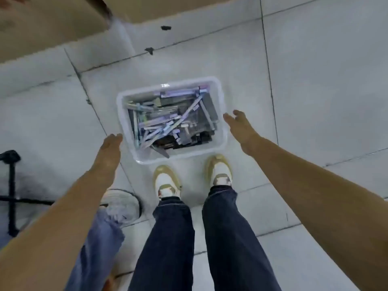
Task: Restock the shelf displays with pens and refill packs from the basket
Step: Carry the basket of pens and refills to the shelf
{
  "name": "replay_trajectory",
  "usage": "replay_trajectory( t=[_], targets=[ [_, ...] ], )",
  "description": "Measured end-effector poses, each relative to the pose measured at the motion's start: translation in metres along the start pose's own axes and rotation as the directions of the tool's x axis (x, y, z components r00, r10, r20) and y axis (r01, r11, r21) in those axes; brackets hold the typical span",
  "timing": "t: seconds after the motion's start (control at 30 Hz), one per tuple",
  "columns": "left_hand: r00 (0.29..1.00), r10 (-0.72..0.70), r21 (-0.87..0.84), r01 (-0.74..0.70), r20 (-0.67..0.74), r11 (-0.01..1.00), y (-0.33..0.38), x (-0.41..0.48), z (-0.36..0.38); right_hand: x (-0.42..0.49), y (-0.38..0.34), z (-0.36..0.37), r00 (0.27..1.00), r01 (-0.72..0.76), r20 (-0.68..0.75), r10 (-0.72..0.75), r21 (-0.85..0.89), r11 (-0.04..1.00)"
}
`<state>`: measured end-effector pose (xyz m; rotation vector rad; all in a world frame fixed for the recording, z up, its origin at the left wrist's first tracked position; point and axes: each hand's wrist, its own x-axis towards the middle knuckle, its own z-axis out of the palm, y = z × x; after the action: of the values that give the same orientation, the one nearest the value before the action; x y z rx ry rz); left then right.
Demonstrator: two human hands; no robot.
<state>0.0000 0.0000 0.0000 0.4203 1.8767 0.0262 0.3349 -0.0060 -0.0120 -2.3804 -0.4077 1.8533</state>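
Clear plastic basket [189, 153] sits on the tiled floor [315, 80], straight ahead of the person's two shoes [167, 181], near side just beside the toes. It is loaded with a loose heap of pale pens [168, 124] lying every way, plus darker flat packs [210, 108] along the right wall, likely the refills; blur hides any labels. Left hand [110, 147] is stretched down, fingers straight and empty, tips just beside the basket's near-left corner. Right hand [238, 127] is also empty, fingers extended and slightly spread, just beside the right rim. Whether either touches the rim I cannot tell, the frame is soft. One hand per side reads as a two-handed lift by the rims, probably to bring the stock up to shelf level rather than picking single pens from the floor. Restocking looks not yet started: the basket is full and nothing is held. Loose contents could slide if it tips, so a level lift matters. No shelf display is plainly in view; a brown board [52, 28] crosses the top-left corner. Small black scraps [165, 27] lie on the tiles beyond the basket. At the left edge stand a black stand [11, 185] and another person's leg in light jeans [100, 238].
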Motion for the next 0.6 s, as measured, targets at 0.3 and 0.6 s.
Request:
replay_trajectory(
  t=[0.3,0.6],
  targets=[
    [0.989,-0.056,-0.132,0.038,-0.135,0.990,0.002,0.044,0.028,0.035,0.016,0.013,0.980,0.143,-0.145,-0.135,0.053,0.988],
    [0.904,0.407,0.075,-0.401,-0.129,0.913,0.104,-0.145,0.005,-0.154,-0.009,-0.079,0.892,0.376,-0.329,-0.309,0.164,0.912]
  ],
)
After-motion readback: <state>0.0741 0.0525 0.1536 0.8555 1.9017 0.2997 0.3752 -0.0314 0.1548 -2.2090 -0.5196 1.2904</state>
